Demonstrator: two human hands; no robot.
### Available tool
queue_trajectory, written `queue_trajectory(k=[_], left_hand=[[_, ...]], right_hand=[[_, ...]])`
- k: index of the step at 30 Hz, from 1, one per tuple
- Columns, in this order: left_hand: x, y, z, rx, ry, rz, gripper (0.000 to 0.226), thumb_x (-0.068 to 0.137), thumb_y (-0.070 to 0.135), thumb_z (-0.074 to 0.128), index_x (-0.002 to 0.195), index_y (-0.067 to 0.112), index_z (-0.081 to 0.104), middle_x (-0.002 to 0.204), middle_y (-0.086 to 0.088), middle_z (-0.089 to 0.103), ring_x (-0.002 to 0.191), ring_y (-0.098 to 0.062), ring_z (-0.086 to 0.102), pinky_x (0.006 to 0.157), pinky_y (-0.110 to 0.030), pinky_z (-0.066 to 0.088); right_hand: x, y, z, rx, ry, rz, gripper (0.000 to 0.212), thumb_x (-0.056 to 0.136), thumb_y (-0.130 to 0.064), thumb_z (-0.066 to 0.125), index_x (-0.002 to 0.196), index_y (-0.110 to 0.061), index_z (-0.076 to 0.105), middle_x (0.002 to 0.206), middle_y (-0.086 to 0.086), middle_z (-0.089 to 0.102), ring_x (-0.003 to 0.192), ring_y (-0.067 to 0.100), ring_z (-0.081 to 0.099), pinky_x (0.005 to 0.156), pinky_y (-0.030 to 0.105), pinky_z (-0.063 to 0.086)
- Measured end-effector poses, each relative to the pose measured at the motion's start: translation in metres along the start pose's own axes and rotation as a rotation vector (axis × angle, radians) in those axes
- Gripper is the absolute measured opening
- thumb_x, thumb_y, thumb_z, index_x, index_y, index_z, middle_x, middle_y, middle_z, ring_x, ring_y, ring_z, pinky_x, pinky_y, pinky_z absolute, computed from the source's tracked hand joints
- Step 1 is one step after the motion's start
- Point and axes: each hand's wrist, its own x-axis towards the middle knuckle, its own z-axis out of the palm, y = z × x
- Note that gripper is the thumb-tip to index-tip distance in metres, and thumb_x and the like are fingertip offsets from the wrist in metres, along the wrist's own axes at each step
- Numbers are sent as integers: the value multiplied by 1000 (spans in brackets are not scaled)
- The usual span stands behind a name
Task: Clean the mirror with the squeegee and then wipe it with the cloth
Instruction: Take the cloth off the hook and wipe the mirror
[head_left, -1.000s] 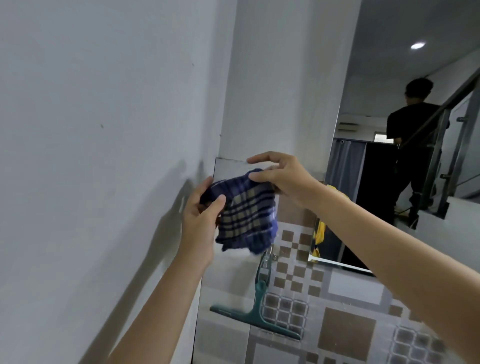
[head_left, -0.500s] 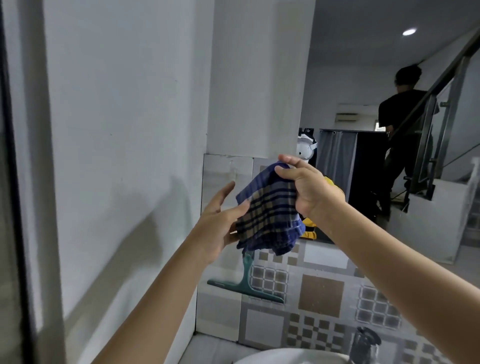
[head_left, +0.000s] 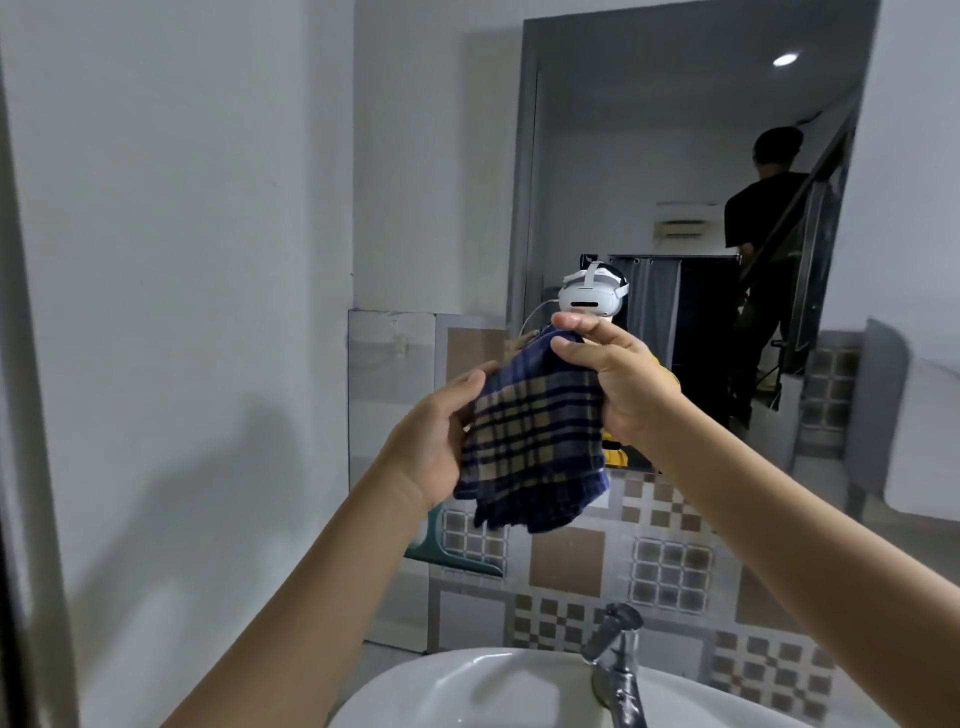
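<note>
A white sink (head_left: 467, 686) and tap (head_left: 615, 660) are sitting nearest; above them, left hand (head_left: 441, 441) and right hand (head_left: 618, 384) are gripping the plaid cloth (head_left: 535, 441), fingers clamped on it, before the mirror (head_left: 675, 156), the squeegee (head_left: 452, 558) peeking out below

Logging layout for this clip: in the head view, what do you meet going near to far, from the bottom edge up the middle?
White ceramic basin → chrome tap → blue and tan plaid cloth held in both hands → patterned wall tiles → mirror.
</note>
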Motion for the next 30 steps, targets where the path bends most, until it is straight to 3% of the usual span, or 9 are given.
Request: queue_trajectory(k=[7, 11, 16, 19, 21, 25, 26, 28, 30], left_hand=[[3, -14, 38, 436, 191, 362, 33, 79, -5, 64, 100, 21, 70, 98, -6, 70, 88, -18, 68, 75, -24, 55], [6, -21, 49, 847, 234, 533, 36, 74, 5, 74, 104, 23, 69, 95, 2, 71, 83, -11, 69, 79, -24, 56], [8, -37, 64, 1061, 247, 645, 38, 72, 15, 78, 109, 18, 69, 97, 4, 70, 82, -2, 66, 77, -9, 51], [15, -47, 70, 1142, 305, 710, 39, 70, 24, 79, 108, 21, 69, 96, 3, 73, 81, -8, 66, 82, -25, 54], [20, -52, 72, 1216, 403, 753, 36, 70, 33, 78, 104, 27, 70, 89, 7, 73, 81, -10, 65, 84, -32, 46], [29, -56, 81, 1367, 556, 841, 23, 71, 39, 75, 93, 34, 71, 86, 11, 70, 87, -15, 61, 70, -30, 18], [30, -56, 83, 1339, 527, 847, 20, 72, 36, 75, 91, 32, 71, 85, 10, 68, 86, -16, 59, 72, -29, 22], [32, -55, 83, 1207, 397, 826, 15, 74, 28, 75, 88, 26, 70, 87, 3, 62, 85, -17, 58, 84, -26, 37], [30, -51, 84, 1081, 289, 750, 10, 77, 21, 73, 85, 22, 66, 92, -2, 61, 84, -18, 60, 81, -30, 50]], right_hand=[[-39, -8, -50, -478, -28, -145, 28, 72, 7, 76, 89, -14, 71, 77, -6, 72, 67, 6, 70, 60, 18, 56], [-52, -15, -72, -701, 16, -252, 29, 69, -4, 82, 84, -27, 72, 81, -9, 70, 69, 0, 68, 63, 17, 56], [-64, -28, -88, -906, 106, -343, 24, 74, -12, 82, 94, -22, 72, 79, -19, 61, 66, -19, 57, 55, -4, 37], [-60, -30, -98, -1070, 193, -420, 25, 74, -23, 82, 97, -26, 74, 94, -9, 64, 88, -1, 54, 64, -9, 28], [-55, -28, -106, -1154, 233, -473, 24, 74, -28, 81, 97, -30, 74, 101, -3, 63, 100, 13, 51, 67, -5, 29], [-46, -27, -120, -1227, 272, -556, 21, 74, -33, 80, 93, -36, 73, 104, 0, 64, 108, 21, 49, 93, 29, 35], [-46, -28, -122, -1169, 250, -552, 21, 74, -31, 81, 92, -36, 73, 105, 1, 64, 108, 21, 52, 92, 24, 38], [-46, -30, -124, -1062, 194, -535, 23, 73, -26, 82, 88, -39, 71, 104, 2, 64, 102, 22, 56, 71, 1, 34], [-46, -30, -125, -1016, 147, -526, 28, 73, -23, 82, 82, -44, 67, 104, 3, 64, 96, 24, 60, 64, 3, 37]])
